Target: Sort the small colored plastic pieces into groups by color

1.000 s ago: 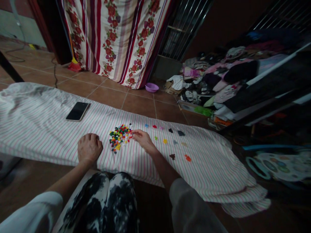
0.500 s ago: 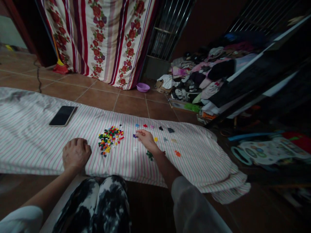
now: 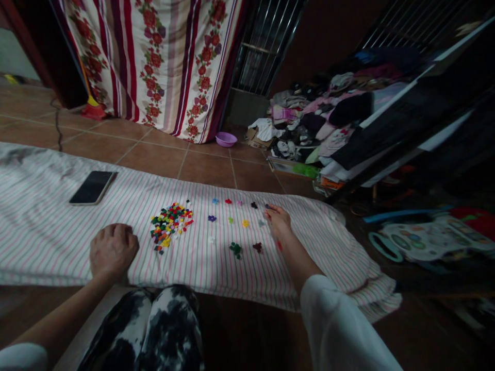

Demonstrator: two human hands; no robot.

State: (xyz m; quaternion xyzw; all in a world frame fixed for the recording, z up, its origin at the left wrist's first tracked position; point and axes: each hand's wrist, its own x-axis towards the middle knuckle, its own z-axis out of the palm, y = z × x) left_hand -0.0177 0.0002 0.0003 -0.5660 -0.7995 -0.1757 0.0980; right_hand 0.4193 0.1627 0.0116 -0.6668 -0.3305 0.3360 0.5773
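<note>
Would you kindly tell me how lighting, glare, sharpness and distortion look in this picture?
Head view, lighting: dim, the middle of the striped cloth among the brighter areas and the lower right corner nearly black; head view, glare: none strong on the phone; head view, sharpness: the right hand and coloured pile look soft; head view, distortion: the right sleeve seems stretched, probably by the lens.

Multicoloured pile of pieces (image 3: 171,222) beside single-colour clusters (image 3: 245,223)

Purple basin (image 3: 226,140) beside a floral curtain (image 3: 154,67) (red-striped, too), clothes heap (image 3: 319,117) farther right.
</note>
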